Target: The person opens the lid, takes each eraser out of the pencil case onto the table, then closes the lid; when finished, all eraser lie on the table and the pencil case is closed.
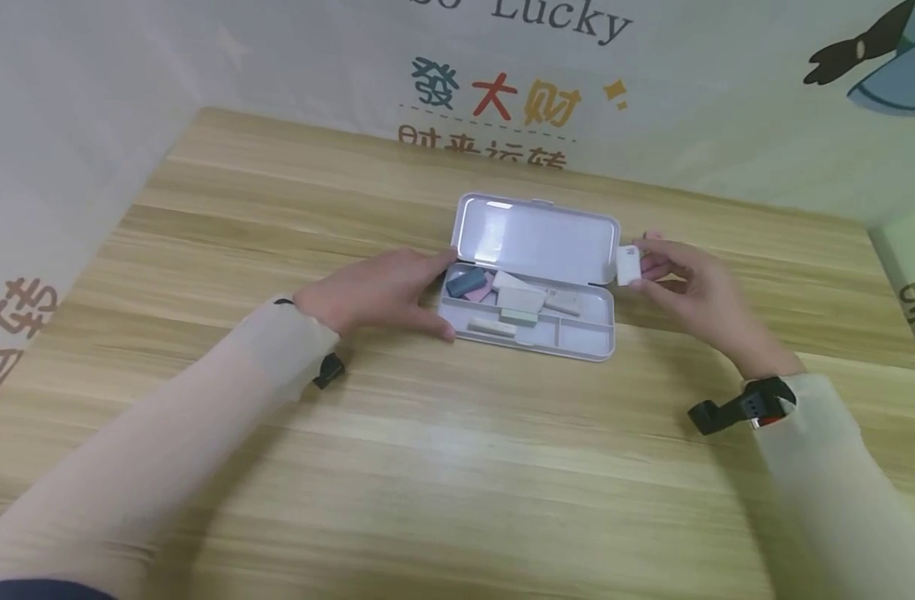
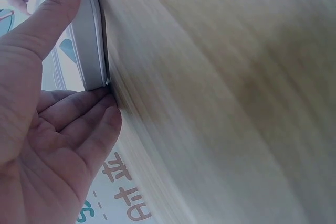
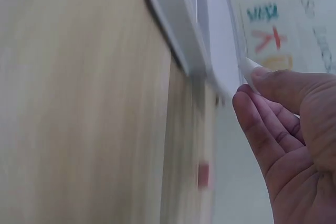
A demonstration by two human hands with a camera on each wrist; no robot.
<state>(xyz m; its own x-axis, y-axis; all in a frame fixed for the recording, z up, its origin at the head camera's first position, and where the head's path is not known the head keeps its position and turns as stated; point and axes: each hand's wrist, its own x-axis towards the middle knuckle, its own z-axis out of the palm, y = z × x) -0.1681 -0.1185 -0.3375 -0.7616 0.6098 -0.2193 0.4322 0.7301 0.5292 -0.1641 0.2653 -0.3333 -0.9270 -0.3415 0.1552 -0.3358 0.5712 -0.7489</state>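
Note:
An open white pencil case [image 1: 472,337] lies on the table, its lid [image 1: 536,237] tipped back. Several erasers are inside, among them a dark blue eraser [image 1: 466,282], a pink eraser [image 1: 482,290] partly covered, a large white eraser [image 1: 521,298] and a pale green eraser [image 1: 518,317]. At the case's left end my left hand [image 1: 386,292] holds it, thumb at the near corner and fingers near the hinge. My right hand [image 1: 693,287] pinches a white eraser [image 1: 627,266] with a small dark print, just right of the lid and off the table.
A small pink block [image 3: 203,176] rests on the table behind my right hand. The wood-patterned table [image 1: 442,467] reaches back to a printed cloth wall [image 1: 315,83]. Cloth also hangs along both sides. Each wrist wears a black strap.

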